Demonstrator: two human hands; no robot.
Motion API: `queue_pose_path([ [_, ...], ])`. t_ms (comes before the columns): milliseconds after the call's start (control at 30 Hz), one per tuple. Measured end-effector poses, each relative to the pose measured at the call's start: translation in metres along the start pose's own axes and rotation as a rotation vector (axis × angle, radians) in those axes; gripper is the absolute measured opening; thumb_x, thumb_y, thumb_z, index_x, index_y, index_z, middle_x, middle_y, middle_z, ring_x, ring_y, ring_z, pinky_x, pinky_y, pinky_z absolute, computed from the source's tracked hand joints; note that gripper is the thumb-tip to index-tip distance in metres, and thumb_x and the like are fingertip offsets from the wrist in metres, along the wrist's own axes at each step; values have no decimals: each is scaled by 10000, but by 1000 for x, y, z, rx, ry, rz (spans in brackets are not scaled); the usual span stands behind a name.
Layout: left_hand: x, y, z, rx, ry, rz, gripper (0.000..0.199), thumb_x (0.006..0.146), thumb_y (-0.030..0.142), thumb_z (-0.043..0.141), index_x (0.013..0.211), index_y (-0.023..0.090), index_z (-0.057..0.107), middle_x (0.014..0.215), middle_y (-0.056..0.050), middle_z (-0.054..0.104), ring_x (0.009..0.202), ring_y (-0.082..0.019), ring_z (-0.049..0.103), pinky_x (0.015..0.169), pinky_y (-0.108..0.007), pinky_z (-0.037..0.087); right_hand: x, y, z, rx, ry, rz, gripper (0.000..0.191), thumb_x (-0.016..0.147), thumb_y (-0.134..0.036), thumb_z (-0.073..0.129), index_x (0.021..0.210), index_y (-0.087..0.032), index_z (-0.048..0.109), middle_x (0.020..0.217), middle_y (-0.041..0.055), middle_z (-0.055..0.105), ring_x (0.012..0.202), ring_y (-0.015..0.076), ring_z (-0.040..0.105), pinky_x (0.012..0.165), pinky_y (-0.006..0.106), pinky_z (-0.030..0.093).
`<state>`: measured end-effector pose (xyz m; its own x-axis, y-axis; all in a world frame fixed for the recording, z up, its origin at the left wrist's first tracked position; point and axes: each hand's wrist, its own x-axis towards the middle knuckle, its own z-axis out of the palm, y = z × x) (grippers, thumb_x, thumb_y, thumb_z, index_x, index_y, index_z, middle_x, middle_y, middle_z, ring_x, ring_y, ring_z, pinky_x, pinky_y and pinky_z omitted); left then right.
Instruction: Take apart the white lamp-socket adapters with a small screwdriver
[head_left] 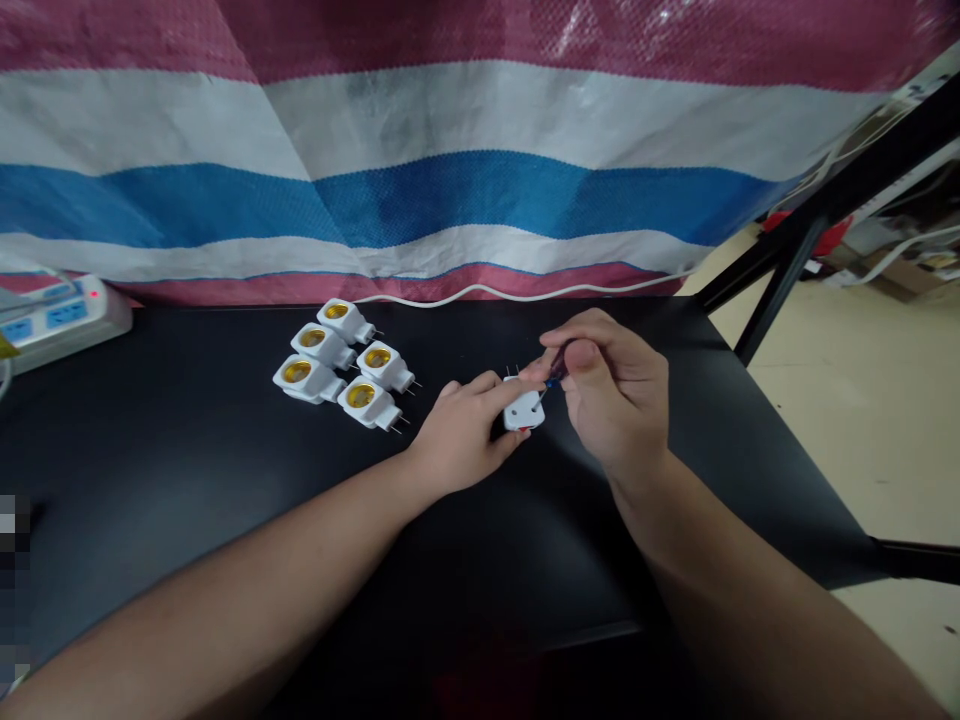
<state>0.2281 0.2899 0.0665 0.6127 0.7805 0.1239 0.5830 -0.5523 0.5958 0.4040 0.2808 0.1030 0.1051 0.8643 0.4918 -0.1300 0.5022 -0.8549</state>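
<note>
at the far left a white power strip [112, 310] shows a small red light on the black tabletop [202, 440]. right of it, five white lamp sockets [339, 353] lie grouped together, gold-coloured cups facing up, pins pointing to the right. next comes the left hand [466, 430], bent around a white housing [523, 412] and steadying it at the tabletop, fingers over the far side, thumb at the near edge by a bit of red. the housing lies between the two hands, two holes in its upper face and pins sticking out beyond. the shaft of a screwdriver [559, 366] slants down to the right-hand hole, its dark handle gripped by the curled right hand [619, 388].

the step in hand looks like turning a screw, though whether tightening or loosening i cannot tell. the next move seems to call for a firm hold on the housing and a driver kept seated.
</note>
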Motion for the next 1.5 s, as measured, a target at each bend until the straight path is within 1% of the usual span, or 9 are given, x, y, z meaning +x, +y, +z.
queue_pose_path([
  [300, 0, 3, -2, 25, -24, -26, 487, 1007, 289, 732, 1477, 335, 608, 1131, -23, 673, 1030, -237, 670, 865, -391, 404, 6, -5, 5, 375, -102, 177, 294, 1054, -582, 660, 1003, -292, 655, 590, -83, 433, 507, 116, 360, 566, 310, 465],
  [533, 0, 2, -1, 26, -11, -24, 451, 999, 286, 745, 1431, 318, 622, 1122, -22, 667, 1032, -236, 669, 862, -388, 397, 10, -5, 3, 347, -90, 187, 317, 980, -502, 790, 886, -253, 619, 915, -2, 614, 703, 135, 590, 593, 305, 498],
  [667, 1, 2, -1, 17, -15, -17, 437, 999, 284, 739, 1422, 304, 629, 1123, -26, 674, 1044, -240, 667, 862, -390, 397, 11, -9, -1, 372, -140, 306, 425, 1055, -630, 624, 851, -259, 581, 606, -68, 401, 501, 113, 354, 512, 293, 388],
  [767, 1, 2, -1, 16, -19, -11, 425, 1001, 290, 733, 1414, 292, 634, 1122, -30, 675, 1039, -243, 666, 863, -393, 401, 9, -10, -2, 403, -156, 314, 443, 1010, -697, 652, 889, -288, 535, 578, -96, 325, 486, 111, 268, 509, 285, 356],
  [900, 0, 1, -1, 17, -10, -9, 426, 993, 286, 744, 1405, 301, 638, 1114, -28, 675, 1041, -245, 668, 866, -394, 407, 9, -8, 0, 400, -133, 248, 424, 901, -544, 853, 855, -277, 527, 713, -62, 464, 587, 118, 413, 563, 287, 421],
  [1000, 1, 1, -1, 19, -9, -20, 490, 984, 272, 758, 1449, 325, 613, 1140, -23, 675, 1032, -236, 670, 873, -393, 412, 12, -6, -1, 356, -84, 252, 371, 941, -559, 798, 832, -255, 614, 848, -5, 548, 723, 150, 526, 631, 329, 501],
  [1267, 1, 1, -2, 31, -17, -15, 382, 994, 305, 744, 1365, 288, 657, 1108, -30, 668, 1004, -239, 667, 874, -394, 414, 10, -10, 0, 381, -153, 325, 432, 1012, -692, 638, 882, -281, 611, 550, -93, 307, 499, 126, 311, 556, 317, 418],
  [1400, 0, 0, -1, 22, -10, -12, 491, 989, 287, 750, 1460, 316, 611, 1139, -27, 675, 1002, -234, 669, 881, -399, 415, 11, -12, 2, 382, -97, 279, 410, 957, -596, 781, 843, -273, 557, 662, -60, 458, 579, 131, 426, 597, 312, 454],
  [1500, 0, 0, 0, 16, -9, -16, 557, 991, 275, 750, 1515, 345, 576, 1170, -20, 676, 1011, -227, 674, 887, -398, 417, 15, -15, 0, 370, -84, 301, 421, 1008, -578, 727, 804, -249, 562, 799, -11, 546, 686, 147, 533, 629, 320, 492],
])
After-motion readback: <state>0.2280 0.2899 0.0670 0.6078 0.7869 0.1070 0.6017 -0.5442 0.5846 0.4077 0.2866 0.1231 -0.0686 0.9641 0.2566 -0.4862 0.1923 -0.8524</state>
